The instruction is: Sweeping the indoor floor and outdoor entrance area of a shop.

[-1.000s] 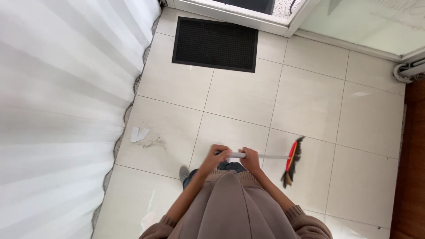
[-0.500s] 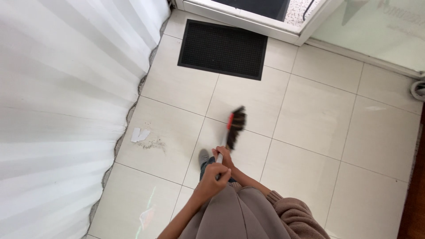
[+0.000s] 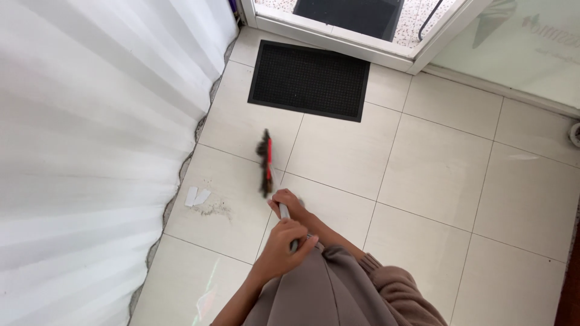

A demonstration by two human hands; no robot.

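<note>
In the head view you are looking straight down at a floor (image 3: 435, 175) of pale square tiles, and you are holding a broom (image 3: 269, 175) out in front of you with both hands. Your left hand (image 3: 285, 244) is wrapping fully closed around the upper part of the metal handle, close to your body, and your right hand (image 3: 287, 201) is gripping the handle just ahead of it, fingers curled shut around the shaft. The red and dark brush head (image 3: 266, 162), blurred, is lying out beyond your right hand on the tile, pointing toward the black doormat (image 3: 309, 79) that is sitting against the door threshold at the far edge of the floor. To the left of the brush head, near the floor's left edge, a scrap of white paper (image 3: 197, 196) is lying beside a small patch of grey dust (image 3: 214, 209). A white curtain (image 3: 90, 151) is hanging along that left edge, its hem touching the tiles. Your brown sleeves (image 3: 386, 290) and garment are filling the near edge of the floor.
</note>
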